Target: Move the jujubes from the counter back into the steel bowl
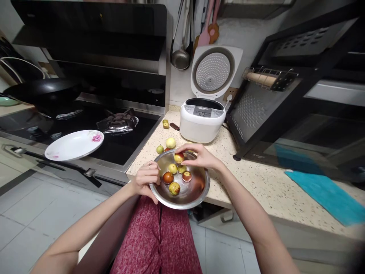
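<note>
the rice cooker (201, 128) display (202, 112) seemingly reads 8888.

A: What is the bowl like?
B: You have a round, shiny stainless-steel bowl (196, 194), your left hand (146, 177) gripping its left rim. Its near side juts past the edge of the counter (273, 190).
A: And inside it?
B: You have five jujubes (174, 188) lying loose across the left and middle, mostly yellow-green with brown patches, one nearly all reddish brown.
A: And the one held up?
B: You pinch that mottled jujube (179, 158), yellow and red-brown, in your right hand (199, 156) over the bowl's far side.
</note>
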Tool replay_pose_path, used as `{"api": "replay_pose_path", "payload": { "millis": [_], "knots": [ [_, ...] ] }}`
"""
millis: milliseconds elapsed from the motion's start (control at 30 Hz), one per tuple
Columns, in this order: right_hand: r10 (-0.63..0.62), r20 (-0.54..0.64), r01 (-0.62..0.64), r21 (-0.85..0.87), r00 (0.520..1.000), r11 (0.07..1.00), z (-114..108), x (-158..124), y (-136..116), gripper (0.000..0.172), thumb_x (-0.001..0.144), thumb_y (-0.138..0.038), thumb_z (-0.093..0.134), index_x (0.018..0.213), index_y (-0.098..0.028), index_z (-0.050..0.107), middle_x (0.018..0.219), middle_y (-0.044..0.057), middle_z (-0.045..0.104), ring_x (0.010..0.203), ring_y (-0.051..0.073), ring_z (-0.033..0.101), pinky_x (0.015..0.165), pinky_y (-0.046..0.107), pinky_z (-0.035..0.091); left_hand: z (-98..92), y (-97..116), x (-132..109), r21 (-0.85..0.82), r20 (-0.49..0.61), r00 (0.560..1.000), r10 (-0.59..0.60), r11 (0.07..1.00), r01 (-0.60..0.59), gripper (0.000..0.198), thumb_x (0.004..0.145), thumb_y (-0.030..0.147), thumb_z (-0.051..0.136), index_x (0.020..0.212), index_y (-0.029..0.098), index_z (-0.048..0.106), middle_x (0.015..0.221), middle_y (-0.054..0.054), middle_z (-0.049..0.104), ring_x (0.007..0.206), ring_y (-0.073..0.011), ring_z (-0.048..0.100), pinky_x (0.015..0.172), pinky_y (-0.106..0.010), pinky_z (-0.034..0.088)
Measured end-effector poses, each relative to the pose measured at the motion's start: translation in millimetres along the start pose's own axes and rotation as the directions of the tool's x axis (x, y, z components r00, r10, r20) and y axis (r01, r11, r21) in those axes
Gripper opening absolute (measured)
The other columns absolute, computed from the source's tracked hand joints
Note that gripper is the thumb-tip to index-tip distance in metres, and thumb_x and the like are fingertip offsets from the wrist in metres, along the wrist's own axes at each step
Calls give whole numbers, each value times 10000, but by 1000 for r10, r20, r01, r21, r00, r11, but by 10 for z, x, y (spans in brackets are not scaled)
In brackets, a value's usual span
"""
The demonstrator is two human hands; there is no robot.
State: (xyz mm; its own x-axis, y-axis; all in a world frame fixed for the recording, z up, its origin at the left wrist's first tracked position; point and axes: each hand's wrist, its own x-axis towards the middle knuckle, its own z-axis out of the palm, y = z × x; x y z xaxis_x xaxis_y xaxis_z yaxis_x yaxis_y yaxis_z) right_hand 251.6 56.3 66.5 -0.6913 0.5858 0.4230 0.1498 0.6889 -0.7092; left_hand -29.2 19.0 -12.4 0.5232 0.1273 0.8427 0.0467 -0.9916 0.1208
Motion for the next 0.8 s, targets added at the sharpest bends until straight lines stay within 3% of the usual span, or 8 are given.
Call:
{"api": "replay_pose_path", "payload": {
  "millis": [167,300,700,800],
  "knots": [
    [24,216,-39,67,976,997,54,-12,-43,327,855,-237,805,1172,-199,737,1182,82,745,1103,224,690,1013,408,543,-23,2,6,-2,17,1000,-10,1000,10,544,908,707,622,735,191,633,594,15,648,566,-141,581,757,-352,482],
    [15,302,-32,54,953,998,60,-13,-53,309,864,-201,792,1167,-184,733,1180,89,726,1062,207,674,965,374,547,-35,6,33,-29,23,1000,-7,1000,7,522,930,676,617,743,189,626,589,11,648,579,-149,591,769,-357,486],
    [-21,319,9,38,947,999,112,-53,-32,334,820,-222,858,1136,-195,753,1151,77,710,1086,204,660,1010,379,524,-54,9,54,-49,60,998,-19,999,22,505,915,673,647,753,195,636,631,10,672,586,-144,598,775,-349,485],
    [-8,318,5,10,948,1000,117,-50,-38,240,849,-218,831,1076,-186,762,1108,70,716,1060,198,662,994,369,525,-56,0,47,-50,68,997,-25,998,29,506,911,679,648,754,197,641,632,12,673,583,-143,598,780,-351,485]
  ]
}}
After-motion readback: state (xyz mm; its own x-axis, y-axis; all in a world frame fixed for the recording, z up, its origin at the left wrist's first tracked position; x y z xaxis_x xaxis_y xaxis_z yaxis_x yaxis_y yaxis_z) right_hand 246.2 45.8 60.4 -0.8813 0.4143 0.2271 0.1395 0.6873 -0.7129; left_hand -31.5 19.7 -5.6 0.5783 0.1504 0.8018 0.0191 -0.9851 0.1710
